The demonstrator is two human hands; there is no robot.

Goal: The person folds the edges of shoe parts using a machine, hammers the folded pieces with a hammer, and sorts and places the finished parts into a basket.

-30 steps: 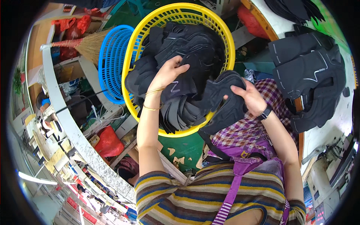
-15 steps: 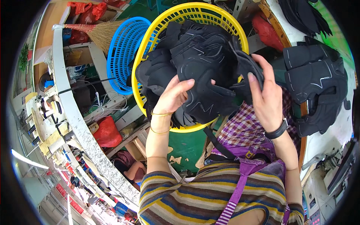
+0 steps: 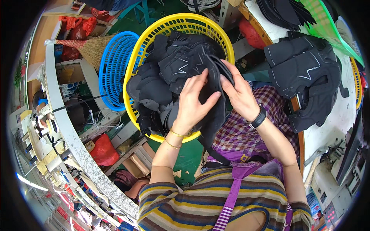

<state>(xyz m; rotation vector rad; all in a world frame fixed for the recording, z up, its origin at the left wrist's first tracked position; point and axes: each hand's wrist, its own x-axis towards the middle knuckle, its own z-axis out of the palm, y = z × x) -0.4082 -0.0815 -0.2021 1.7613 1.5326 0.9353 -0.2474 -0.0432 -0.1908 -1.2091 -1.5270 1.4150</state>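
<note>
Black padded fabric pieces [image 3: 215,111] with light markings stand tilted on edge between my hands, over the near right side of a yellow plastic basket [image 3: 230,46]. My right hand [image 3: 241,94] pinches their layered edge, thumb on the near side and fingers behind. At the left face of the same pieces, my left hand [image 3: 194,100] grips with its thumb bent across and its fingertips partly hidden by the fabric. A heap of similar black pieces [image 3: 150,84] fills the basket.
A blue basket [image 3: 115,73] leans left of the yellow one, beside a straw broom [image 3: 92,50]. On the white table [image 3: 327,115] at right lie stacked black pieces [image 3: 304,73]. Red plastic bags [image 3: 104,150] lie under the left bench. A checked cloth [image 3: 246,123] covers my lap.
My right hand has moved left and down with the black pieces, bringing them to my left hand. My left hand has turned to grip them. The whole view has shifted slightly.
</note>
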